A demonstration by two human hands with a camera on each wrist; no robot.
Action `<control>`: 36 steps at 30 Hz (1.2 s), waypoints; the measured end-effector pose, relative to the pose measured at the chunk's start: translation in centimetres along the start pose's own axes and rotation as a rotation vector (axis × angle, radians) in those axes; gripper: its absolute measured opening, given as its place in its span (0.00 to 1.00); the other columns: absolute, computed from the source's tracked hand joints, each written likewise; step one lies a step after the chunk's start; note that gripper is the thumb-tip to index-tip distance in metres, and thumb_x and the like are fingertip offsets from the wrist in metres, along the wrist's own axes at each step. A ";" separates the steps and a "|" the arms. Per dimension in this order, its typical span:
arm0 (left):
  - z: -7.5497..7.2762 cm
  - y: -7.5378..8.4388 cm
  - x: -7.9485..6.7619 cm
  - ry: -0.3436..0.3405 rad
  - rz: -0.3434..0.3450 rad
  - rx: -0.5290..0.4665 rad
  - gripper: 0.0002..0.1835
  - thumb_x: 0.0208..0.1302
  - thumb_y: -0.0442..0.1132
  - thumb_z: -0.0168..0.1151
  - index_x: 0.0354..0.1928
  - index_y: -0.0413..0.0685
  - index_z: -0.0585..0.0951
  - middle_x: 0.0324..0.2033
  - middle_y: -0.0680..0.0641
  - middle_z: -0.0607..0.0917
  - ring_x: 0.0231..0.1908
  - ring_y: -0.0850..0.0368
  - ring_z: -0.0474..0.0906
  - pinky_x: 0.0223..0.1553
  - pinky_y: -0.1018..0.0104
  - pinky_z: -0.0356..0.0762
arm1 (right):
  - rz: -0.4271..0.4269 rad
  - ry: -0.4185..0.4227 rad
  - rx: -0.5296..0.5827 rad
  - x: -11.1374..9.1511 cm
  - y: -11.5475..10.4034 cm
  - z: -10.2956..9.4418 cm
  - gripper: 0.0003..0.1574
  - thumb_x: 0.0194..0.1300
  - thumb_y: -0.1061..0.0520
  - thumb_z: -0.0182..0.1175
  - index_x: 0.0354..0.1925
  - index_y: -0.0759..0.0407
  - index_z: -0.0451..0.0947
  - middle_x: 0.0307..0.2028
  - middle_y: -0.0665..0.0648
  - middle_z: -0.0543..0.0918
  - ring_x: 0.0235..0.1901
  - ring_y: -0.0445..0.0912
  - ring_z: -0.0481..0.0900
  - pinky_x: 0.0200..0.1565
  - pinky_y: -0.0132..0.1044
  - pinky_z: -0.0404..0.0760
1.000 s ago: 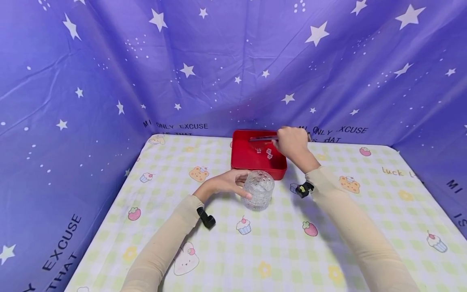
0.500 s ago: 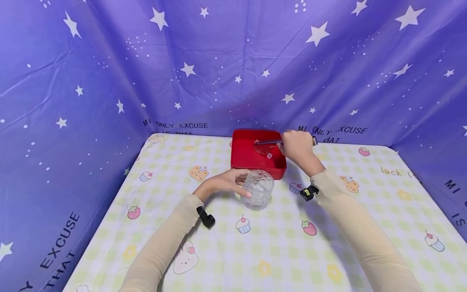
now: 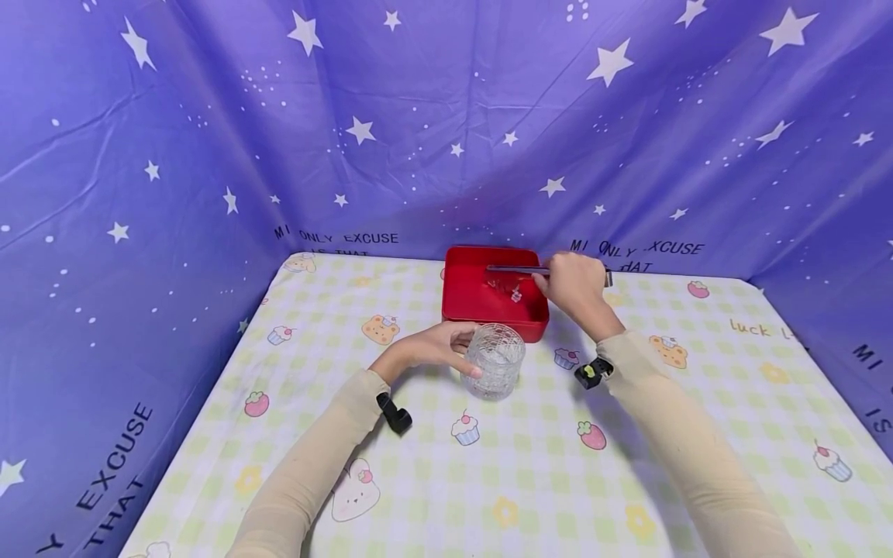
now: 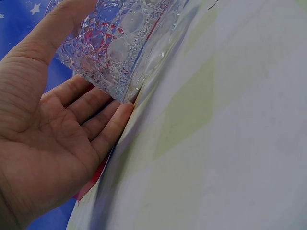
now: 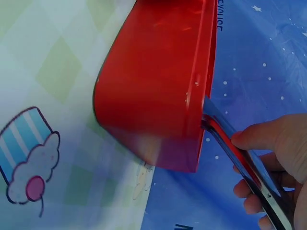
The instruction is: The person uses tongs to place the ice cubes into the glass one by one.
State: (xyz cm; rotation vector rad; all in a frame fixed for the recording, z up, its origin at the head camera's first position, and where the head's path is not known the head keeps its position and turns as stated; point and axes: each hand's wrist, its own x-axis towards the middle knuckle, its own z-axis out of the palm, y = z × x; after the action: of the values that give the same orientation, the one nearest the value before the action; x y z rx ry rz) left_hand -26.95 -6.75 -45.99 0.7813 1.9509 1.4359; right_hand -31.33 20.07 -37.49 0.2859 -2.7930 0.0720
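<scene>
My left hand [image 3: 439, 349] holds a clear, cut-pattern glass [image 3: 495, 363] from its left side, with thumb and fingers around it. In the left wrist view the glass [image 4: 112, 52] stands on the cloth between the thumb and the fingers. My right hand [image 3: 575, 283] grips metal tongs [image 3: 512, 269], whose far ends reach over the rim into a red box [image 3: 460, 310]. Small clear cubes [image 3: 515, 295] lie on the box floor by the tongs. The tong tips are hidden behind the box wall in the right wrist view, where the tongs [image 5: 254, 177] slant up to the rim.
The box stands at the table's back edge, just behind the glass. A checked cloth [image 3: 544, 480] with printed cupcakes and strawberries covers the table. Purple star-printed curtains [image 3: 412, 155] close off the back and sides.
My right hand has shifted right and slightly nearer, taking the tongs with it. The tongs are now lower over the cubes, which show less plainly. My left hand and the glass stay put.
</scene>
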 end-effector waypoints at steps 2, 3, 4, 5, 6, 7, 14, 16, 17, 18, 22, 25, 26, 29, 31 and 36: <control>0.0 0.0 0.0 -0.001 -0.001 -0.002 0.36 0.57 0.34 0.75 0.69 0.46 0.73 0.62 0.47 0.82 0.67 0.54 0.74 0.70 0.63 0.73 | 0.029 -0.012 0.032 -0.1 0.2 0.0 0.21 0.65 0.43 0.66 0.24 0.58 0.84 0.16 0.55 0.72 0.18 0.53 0.70 0.15 0.38 0.59; 0.0 0.0 0.0 -0.001 0.000 -0.005 0.36 0.58 0.34 0.75 0.69 0.45 0.73 0.62 0.47 0.82 0.67 0.54 0.74 0.70 0.63 0.73 | 0.043 -0.017 0.050 -0.2 0.3 0.0 0.20 0.65 0.43 0.66 0.28 0.57 0.86 0.16 0.55 0.73 0.19 0.53 0.71 0.15 0.38 0.58; 0.0 0.0 0.0 -0.002 0.001 -0.008 0.36 0.58 0.33 0.75 0.69 0.45 0.73 0.62 0.46 0.82 0.67 0.53 0.74 0.70 0.63 0.73 | 0.057 -0.022 0.067 -0.3 0.5 0.0 0.19 0.65 0.43 0.66 0.31 0.56 0.88 0.17 0.55 0.74 0.19 0.53 0.71 0.15 0.38 0.58; 0.0 0.0 0.0 -0.004 0.002 -0.011 0.37 0.57 0.33 0.75 0.69 0.45 0.72 0.62 0.46 0.82 0.67 0.53 0.75 0.70 0.63 0.73 | 0.070 -0.028 0.087 -0.4 0.6 0.0 0.18 0.65 0.43 0.66 0.34 0.55 0.90 0.17 0.55 0.75 0.19 0.53 0.71 0.15 0.38 0.57; 0.0 0.0 0.0 -0.005 0.004 -0.013 0.37 0.58 0.33 0.75 0.69 0.45 0.72 0.62 0.46 0.82 0.67 0.53 0.75 0.70 0.63 0.73 | 0.082 -0.033 0.103 -0.4 0.8 0.0 0.18 0.65 0.42 0.66 0.36 0.55 0.90 0.17 0.55 0.76 0.19 0.52 0.71 0.15 0.37 0.56; 0.0 0.0 0.1 -0.006 0.005 -0.015 0.37 0.57 0.33 0.75 0.70 0.45 0.72 0.62 0.46 0.82 0.67 0.53 0.75 0.70 0.63 0.73 | 0.093 -0.038 0.124 -0.5 1.0 0.0 0.18 0.65 0.42 0.66 0.38 0.54 0.91 0.17 0.55 0.76 0.19 0.52 0.71 0.15 0.37 0.55; 0.0 0.1 0.0 -0.002 0.004 -0.011 0.37 0.57 0.32 0.75 0.69 0.45 0.73 0.62 0.46 0.82 0.67 0.53 0.75 0.70 0.63 0.73 | 0.153 -0.029 0.246 -1.2 2.1 0.0 0.20 0.64 0.41 0.67 0.42 0.54 0.91 0.18 0.55 0.78 0.18 0.49 0.67 0.16 0.36 0.52; 0.0 0.1 0.0 0.002 0.001 -0.005 0.36 0.57 0.33 0.75 0.69 0.45 0.73 0.62 0.46 0.82 0.67 0.53 0.75 0.70 0.63 0.73 | 0.165 -0.013 0.275 -1.5 2.3 0.0 0.20 0.64 0.41 0.67 0.43 0.53 0.91 0.21 0.56 0.82 0.19 0.49 0.69 0.17 0.36 0.53; 0.0 0.1 0.0 0.003 0.001 -0.004 0.36 0.57 0.33 0.75 0.69 0.45 0.73 0.62 0.46 0.82 0.67 0.53 0.74 0.70 0.63 0.73 | 0.168 -0.006 0.290 -1.6 2.3 0.0 0.20 0.64 0.41 0.68 0.44 0.54 0.91 0.23 0.57 0.84 0.20 0.50 0.70 0.17 0.36 0.54; 0.0 0.1 0.0 0.005 0.001 -0.002 0.37 0.57 0.33 0.75 0.69 0.45 0.73 0.62 0.46 0.82 0.67 0.52 0.74 0.70 0.63 0.73 | 0.171 0.001 0.303 -1.7 2.4 0.0 0.21 0.64 0.41 0.67 0.44 0.54 0.91 0.26 0.58 0.86 0.21 0.50 0.71 0.17 0.37 0.55; -0.1 0.1 0.0 0.007 0.005 -0.004 0.37 0.57 0.32 0.75 0.69 0.44 0.73 0.62 0.45 0.81 0.68 0.52 0.74 0.70 0.63 0.73 | 0.182 0.021 0.347 -2.1 2.6 0.0 0.20 0.65 0.41 0.67 0.45 0.53 0.90 0.37 0.59 0.90 0.28 0.52 0.77 0.20 0.40 0.61; 0.0 0.1 0.0 0.005 0.007 -0.008 0.37 0.57 0.32 0.75 0.69 0.44 0.73 0.63 0.45 0.81 0.68 0.52 0.74 0.70 0.63 0.73 | 0.204 0.014 0.386 -2.4 2.7 -0.2 0.22 0.64 0.40 0.67 0.46 0.53 0.90 0.40 0.60 0.90 0.32 0.53 0.79 0.23 0.41 0.65; 0.0 0.1 0.0 0.005 0.008 -0.010 0.37 0.57 0.32 0.75 0.69 0.44 0.72 0.63 0.45 0.81 0.68 0.52 0.74 0.70 0.63 0.73 | 0.210 0.007 0.403 -2.5 2.7 -0.3 0.23 0.64 0.39 0.67 0.47 0.53 0.90 0.40 0.60 0.90 0.33 0.52 0.79 0.24 0.41 0.65; 0.0 0.1 0.0 0.005 0.008 -0.010 0.37 0.57 0.32 0.75 0.69 0.44 0.73 0.63 0.45 0.81 0.68 0.52 0.74 0.70 0.64 0.73 | 0.217 -0.016 0.450 -2.8 2.9 -0.5 0.26 0.63 0.38 0.68 0.50 0.54 0.89 0.40 0.61 0.90 0.33 0.51 0.78 0.26 0.41 0.66; 0.0 0.1 0.0 0.007 0.007 -0.011 0.37 0.57 0.32 0.76 0.69 0.44 0.73 0.63 0.46 0.81 0.68 0.52 0.74 0.70 0.63 0.73 | 0.216 -0.031 0.479 -2.9 3.2 -0.6 0.27 0.63 0.38 0.68 0.50 0.55 0.89 0.38 0.61 0.89 0.32 0.49 0.76 0.27 0.41 0.66; -0.1 0.0 0.1 0.007 0.003 -0.011 0.37 0.56 0.32 0.76 0.68 0.44 0.73 0.63 0.46 0.82 0.68 0.52 0.74 0.70 0.63 0.73 | 0.212 -0.067 0.543 -3.1 3.9 -0.5 0.29 0.62 0.36 0.69 0.49 0.55 0.89 0.34 0.60 0.87 0.28 0.45 0.74 0.28 0.39 0.67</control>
State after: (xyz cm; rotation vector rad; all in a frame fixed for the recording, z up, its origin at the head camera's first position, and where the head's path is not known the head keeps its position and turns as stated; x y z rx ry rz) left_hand -27.07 -6.75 -46.02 0.7752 1.9462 1.4520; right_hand -29.05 24.53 -38.08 0.1153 -2.8078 0.8907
